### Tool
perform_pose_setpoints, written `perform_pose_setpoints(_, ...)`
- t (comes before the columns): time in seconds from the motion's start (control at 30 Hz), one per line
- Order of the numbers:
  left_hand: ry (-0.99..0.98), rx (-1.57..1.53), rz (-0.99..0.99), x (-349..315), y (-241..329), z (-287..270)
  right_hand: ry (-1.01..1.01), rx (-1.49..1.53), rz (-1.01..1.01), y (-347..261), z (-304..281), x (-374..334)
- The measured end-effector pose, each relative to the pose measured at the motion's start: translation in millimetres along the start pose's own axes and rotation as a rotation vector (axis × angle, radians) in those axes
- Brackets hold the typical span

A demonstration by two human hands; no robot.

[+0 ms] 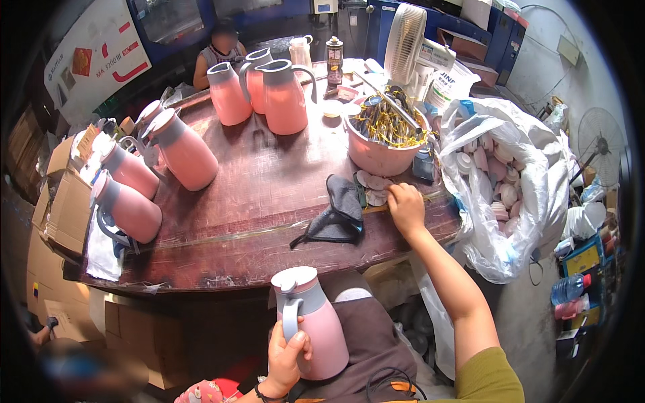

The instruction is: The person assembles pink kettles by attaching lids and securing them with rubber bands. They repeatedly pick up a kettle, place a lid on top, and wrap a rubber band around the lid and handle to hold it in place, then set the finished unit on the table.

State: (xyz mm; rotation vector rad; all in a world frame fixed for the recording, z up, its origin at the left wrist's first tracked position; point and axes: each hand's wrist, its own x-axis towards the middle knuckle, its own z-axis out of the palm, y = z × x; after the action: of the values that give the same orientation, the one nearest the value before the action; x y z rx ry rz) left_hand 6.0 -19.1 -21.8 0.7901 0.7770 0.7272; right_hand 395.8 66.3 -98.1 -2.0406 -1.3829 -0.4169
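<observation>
On my lap stands a pink jug [328, 339] with a grey neck, a grey handle and a white lid on top. My left hand [287, 356] is closed around its handle. Stretched over the table, my right hand [407, 209] has its fingers curled down beside a small pile of pale round discs [371, 183]. Whatever its fingertips pinch is hidden. A dark grey cloth item [341, 205], apparently a face mask, lies left of the discs. Behind them sits a pink tub [381, 156] filled with dark pieces and yellow ties.
More pink jugs [180, 153] stand or lean at the table's left, with several [282, 101] farther back. A white plastic bag [494, 225] of pale pink parts is on the right. A spray can [334, 60] and a fan [405, 43] stand behind. One person [222, 54] sits across the table.
</observation>
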Motion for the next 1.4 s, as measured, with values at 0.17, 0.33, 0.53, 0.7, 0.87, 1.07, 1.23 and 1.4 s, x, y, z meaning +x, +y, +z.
perform_pose_setpoints(0.17,-0.005,0.075,-0.029,5.9,-1.5,-2.1,0.032,-0.237,0.024,-30.6,36.0,30.9)
perform_pose_setpoints(0.33,-0.016,0.151,-0.045,7.1,-2.6,-6.2,-0.070,-0.388,0.044,-35.7,66.0,41.0)
perform_pose_setpoints(0.53,-0.057,0.119,-0.074,4.0,-4.4,-12.8,0.270,-0.160,-0.034,-40.0,35.6,43.9)
perform_pose_setpoints(0.7,0.001,0.017,-0.124,3.5,-16.1,-39.3,0.106,1.092,0.514,-71.8,-2.2,3.1)
perform_pose_setpoints(0.87,-0.027,0.011,-0.090,12.1,-12.9,-53.9,-0.217,1.448,0.737,-108.4,-39.7,-42.7)
perform_pose_setpoints(1.07,-0.222,0.277,-0.091,22.0,-0.7,-55.4,-0.632,1.789,0.720,-164.3,-90.4,-135.6)
perform_pose_setpoints(1.23,-0.490,0.401,-0.088,27.8,3.7,-49.2,-0.736,2.079,1.031,-197.7,-89.4,-189.4)
perform_pose_setpoints(1.4,-0.449,0.676,-0.102,23.0,15.0,-42.8,-0.767,2.029,0.989,-197.6,-93.8,-182.8)
